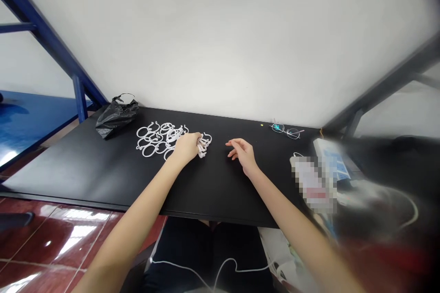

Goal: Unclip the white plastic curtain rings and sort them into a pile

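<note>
In the head view, white rings (173,134) lie in a loose, tangled heap on the black table (220,183), left of centre. They are thin, round loops in plain white; several show a gap with curled or knobbed ends, like an open clip, and many overlap. The left hand (186,147) is at the heap's right edge, its fingers curled closed around a small bunch (202,149) of the same white pieces, which stick out past the fingertips, bunched close together; their number cannot be told. The right hand (243,152) is apart from them, to the right, fingers half-bent and loosely parted, with nothing visible in its grasp. A crumpled black bag (118,116) lies beyond the heap, to its left.
</note>
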`<state>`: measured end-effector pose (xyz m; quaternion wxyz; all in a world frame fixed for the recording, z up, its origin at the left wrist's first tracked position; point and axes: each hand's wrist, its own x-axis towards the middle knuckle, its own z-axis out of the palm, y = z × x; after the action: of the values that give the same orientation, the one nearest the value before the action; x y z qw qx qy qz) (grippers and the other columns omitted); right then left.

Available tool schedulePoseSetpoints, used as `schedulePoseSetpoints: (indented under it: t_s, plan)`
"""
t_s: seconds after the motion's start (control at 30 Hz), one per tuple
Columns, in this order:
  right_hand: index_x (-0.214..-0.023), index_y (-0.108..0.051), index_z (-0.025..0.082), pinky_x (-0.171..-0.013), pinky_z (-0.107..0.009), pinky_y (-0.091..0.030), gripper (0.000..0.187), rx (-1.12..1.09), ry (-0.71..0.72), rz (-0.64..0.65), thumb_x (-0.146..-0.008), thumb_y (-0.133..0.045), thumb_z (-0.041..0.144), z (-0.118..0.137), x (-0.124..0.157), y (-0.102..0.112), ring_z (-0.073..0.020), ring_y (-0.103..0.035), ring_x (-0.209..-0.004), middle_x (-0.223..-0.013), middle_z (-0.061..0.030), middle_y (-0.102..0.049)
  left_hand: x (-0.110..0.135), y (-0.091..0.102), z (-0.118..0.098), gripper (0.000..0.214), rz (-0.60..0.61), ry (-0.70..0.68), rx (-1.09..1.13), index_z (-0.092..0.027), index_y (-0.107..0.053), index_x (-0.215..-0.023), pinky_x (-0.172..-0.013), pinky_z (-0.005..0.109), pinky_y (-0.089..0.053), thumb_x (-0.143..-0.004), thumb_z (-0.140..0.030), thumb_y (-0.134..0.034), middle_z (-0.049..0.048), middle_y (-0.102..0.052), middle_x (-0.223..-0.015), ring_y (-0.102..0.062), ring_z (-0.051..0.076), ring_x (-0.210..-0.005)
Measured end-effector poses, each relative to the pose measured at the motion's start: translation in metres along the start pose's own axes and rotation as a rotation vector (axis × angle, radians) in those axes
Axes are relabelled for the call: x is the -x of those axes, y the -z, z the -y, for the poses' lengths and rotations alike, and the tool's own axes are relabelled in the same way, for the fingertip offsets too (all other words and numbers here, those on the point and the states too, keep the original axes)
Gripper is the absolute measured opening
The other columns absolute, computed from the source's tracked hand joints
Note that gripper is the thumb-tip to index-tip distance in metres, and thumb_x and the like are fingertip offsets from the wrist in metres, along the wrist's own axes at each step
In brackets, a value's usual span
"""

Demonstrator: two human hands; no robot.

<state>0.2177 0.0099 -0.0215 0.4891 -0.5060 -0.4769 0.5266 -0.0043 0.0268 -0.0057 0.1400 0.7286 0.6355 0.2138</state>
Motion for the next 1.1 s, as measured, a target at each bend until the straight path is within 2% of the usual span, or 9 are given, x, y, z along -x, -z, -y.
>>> schedulePoseSetpoints:
  t_s: [0.13, 0.2, 0.37, 0.43, 0.5, 0.6, 0.67, 0.87, 1.1]
  plan:
    - [-0.087, -0.063, 0.018, -0.046, -0.020, -0.045, 0.030, 0.029, -0.015, 0.069, -0.072, -0.070, 0.043, -0.002, -0.003, 0.002, -0.0085, -0.061, -0.052, -0.094, -0.0064, -0.072, 0.005, 0.013, 0.007, 0.037, 0.154, -0.008, 0.130, -0.018, -0.065, -0.105, -0.062, 0.026, -0.047, -0.069, -0.017, -0.067, 0.0043, -0.072, -0.085, -0.064, 0.017, -0.062]
    - [-0.088, -0.063, 0.018, -0.047, -0.021, -0.046, 0.030, 0.056, -0.010, 0.108, -0.073, -0.070, 0.043, -0.004, -0.004, 0.003, -0.0091, -0.061, -0.053, -0.094, -0.0066, -0.072, 0.010, 0.024, 0.016, 0.038, 0.139, -0.022, 0.231, -0.018, -0.064, -0.108, -0.061, 0.026, -0.049, -0.071, -0.024, -0.067, 0.0052, -0.071, -0.096, -0.063, 0.014, -0.061]
    - [-0.102, -0.063, 0.020, -0.067, -0.030, -0.055, 0.039, 0.309, 0.203, 0.126, -0.077, -0.068, 0.049, -0.007, 0.009, -0.004, -0.0212, -0.066, -0.093, -0.112, -0.0101, -0.066, 0.017, 0.057, 0.068, 0.036, -0.270, 0.016, 0.206, -0.017, -0.065, -0.109, -0.076, 0.029, -0.053, -0.084, -0.041, -0.055, 0.0093, -0.069, -0.110, -0.065, 0.022, -0.099]
    - [-0.120, -0.058, 0.023, -0.096, -0.042, -0.049, 0.059, 0.461, 0.358, 0.238, -0.071, -0.076, 0.049, -0.004, 0.017, -0.014, -0.0273, -0.054, -0.123, -0.139, -0.0125, -0.052, 0.014, 0.062, 0.101, 0.044, -0.327, 0.075, 0.106, -0.016, -0.064, -0.115, -0.090, 0.036, -0.051, -0.087, -0.046, -0.050, 0.0125, -0.066, -0.119, -0.061, 0.026, -0.110]
    - [-0.138, -0.046, 0.025, -0.114, -0.052, -0.029, 0.085, 0.631, 0.402, 0.383, -0.065, -0.080, 0.053, 0.000, 0.018, -0.027, -0.0335, -0.027, -0.145, -0.157, -0.0145, -0.028, 0.006, 0.060, 0.134, 0.053, -0.286, 0.145, 0.002, -0.013, -0.060, -0.124, -0.105, 0.045, -0.041, -0.089, -0.048, -0.044, 0.0170, -0.060, -0.131, -0.051, 0.031, -0.127]
    - [-0.153, -0.022, 0.024, -0.118, -0.059, -0.013, 0.116, 0.835, 0.328, 0.546, -0.061, -0.077, 0.068, 0.006, 0.007, -0.049, -0.0381, 0.002, -0.150, -0.164, -0.0157, 0.001, -0.007, 0.050, 0.167, 0.065, -0.158, 0.303, -0.076, -0.015, -0.048, -0.142, -0.113, 0.055, -0.027, -0.091, -0.054, -0.038, 0.0181, -0.041, -0.151, -0.034, 0.037, -0.141]
    - [-0.155, -0.016, 0.024, -0.117, -0.058, -0.013, 0.117, 0.888, 0.301, 0.597, -0.064, -0.070, 0.074, 0.009, -0.004, -0.064, -0.0382, 0.002, -0.150, -0.164, -0.0159, 0.004, -0.013, 0.045, 0.176, 0.065, -0.144, 0.312, -0.062, -0.016, -0.043, -0.146, -0.115, 0.057, -0.023, -0.095, -0.053, -0.028, 0.0154, -0.041, -0.152, -0.033, 0.036, -0.142]
    - [-0.154, -0.025, 0.020, -0.118, -0.055, -0.012, 0.106, 0.970, 0.405, 0.602, -0.072, -0.058, 0.079, 0.003, -0.021, -0.084, -0.0375, -0.009, -0.150, -0.163, -0.0177, -0.008, -0.015, 0.033, 0.154, 0.067, -0.129, 0.159, 0.151, -0.014, -0.046, -0.144, -0.118, 0.044, -0.025, -0.096, -0.053, -0.020, 0.0089, -0.047, -0.148, -0.038, 0.027, -0.141]
    - [-0.154, -0.026, 0.021, -0.116, -0.057, -0.020, 0.107, 0.942, 0.462, 0.587, -0.070, -0.063, 0.076, -0.001, -0.020, -0.068, -0.0385, -0.015, -0.148, -0.162, -0.0194, -0.013, -0.017, 0.007, 0.093, 0.071, -0.097, 0.159, 0.500, -0.019, -0.028, -0.153, -0.117, 0.046, -0.027, -0.097, -0.060, -0.019, 0.0101, -0.052, -0.144, -0.043, 0.026, -0.138]
